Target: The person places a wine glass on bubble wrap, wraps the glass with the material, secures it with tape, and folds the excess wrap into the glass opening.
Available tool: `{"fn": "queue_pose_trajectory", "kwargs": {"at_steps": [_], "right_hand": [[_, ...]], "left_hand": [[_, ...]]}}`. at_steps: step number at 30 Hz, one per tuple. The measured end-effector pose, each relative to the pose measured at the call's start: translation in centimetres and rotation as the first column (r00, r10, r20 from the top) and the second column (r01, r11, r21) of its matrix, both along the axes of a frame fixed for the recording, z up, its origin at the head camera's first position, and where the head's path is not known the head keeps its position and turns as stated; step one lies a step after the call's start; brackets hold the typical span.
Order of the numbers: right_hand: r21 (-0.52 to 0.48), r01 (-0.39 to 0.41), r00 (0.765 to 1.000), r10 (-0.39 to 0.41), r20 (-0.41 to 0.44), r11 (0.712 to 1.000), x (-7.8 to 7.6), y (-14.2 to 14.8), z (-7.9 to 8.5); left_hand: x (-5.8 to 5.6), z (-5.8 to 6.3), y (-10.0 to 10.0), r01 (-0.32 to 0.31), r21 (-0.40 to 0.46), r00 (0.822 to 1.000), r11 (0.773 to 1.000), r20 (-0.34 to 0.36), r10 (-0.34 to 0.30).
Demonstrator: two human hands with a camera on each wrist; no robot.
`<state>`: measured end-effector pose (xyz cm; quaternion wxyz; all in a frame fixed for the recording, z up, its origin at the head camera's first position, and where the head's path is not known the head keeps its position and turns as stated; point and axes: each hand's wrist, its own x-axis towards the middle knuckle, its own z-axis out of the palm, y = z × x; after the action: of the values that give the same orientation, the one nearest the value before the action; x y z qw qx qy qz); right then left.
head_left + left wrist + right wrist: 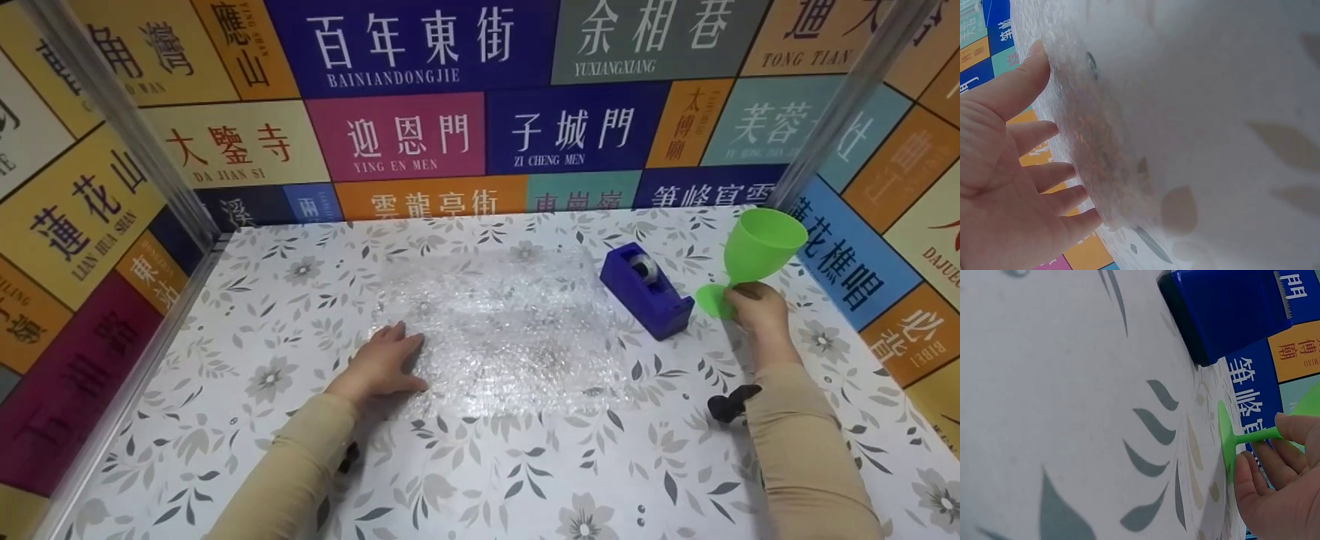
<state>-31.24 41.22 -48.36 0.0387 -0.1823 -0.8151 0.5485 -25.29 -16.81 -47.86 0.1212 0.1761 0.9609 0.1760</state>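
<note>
A green plastic goblet (pixel 759 246) stands at the right of the table, its round foot (pixel 1226 439) on or close to the surface. My right hand (pixel 761 315) holds it by the thin stem, thumb on one side and fingers on the other in the right wrist view. A sheet of clear bubble wrap (pixel 510 337) lies flat in the middle of the table. On its left edge rests my left hand (pixel 381 363), fingers spread and fairly straight. In the left wrist view the fingertips (pixel 1088 218) touch the wrap.
A blue tape dispenser (pixel 646 300) with a tape roll sits between the bubble wrap and the goblet. The table cover (pixel 225 465) is white with a grey leaf pattern. Panels with colourful street-name signs (pixel 409 135) close off the back and both sides.
</note>
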Motion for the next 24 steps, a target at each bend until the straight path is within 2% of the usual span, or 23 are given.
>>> {"fn": "queue_pose_trajectory", "kwargs": {"at_steps": [4,11,13,16,20,24], "right_hand": [[-0.018,0.001,1.000,-0.001,-0.008,1.000,0.0,0.0,-0.1],[0.097,-0.032,0.999,0.034,-0.012,0.995,0.1,0.0,-0.1],[0.064,-0.028,1.000,0.028,-0.003,0.998,0.2,0.0,-0.1],[0.095,-0.023,1.000,0.022,0.006,0.995,0.4,0.1,-0.1],[0.189,-0.024,1.000,0.021,0.016,0.982,0.7,0.3,0.0],[0.079,0.006,0.999,-0.009,0.033,0.997,1.1,0.3,0.3]], "left_hand": [[0.0,-0.1,0.0,0.003,0.009,1.000,1.000,0.001,-0.003],[-0.1,-0.3,-0.1,0.005,0.024,1.000,1.000,-0.005,-0.005],[0.0,-0.4,-0.1,0.005,0.026,1.000,1.000,-0.005,-0.005],[0.0,-0.3,0.0,0.000,0.027,1.000,1.000,-0.003,0.000],[0.1,-0.2,0.1,-0.004,0.017,1.000,1.000,-0.004,0.004],[0.0,-0.1,0.1,-0.005,0.011,1.000,1.000,-0.005,0.005]]}}
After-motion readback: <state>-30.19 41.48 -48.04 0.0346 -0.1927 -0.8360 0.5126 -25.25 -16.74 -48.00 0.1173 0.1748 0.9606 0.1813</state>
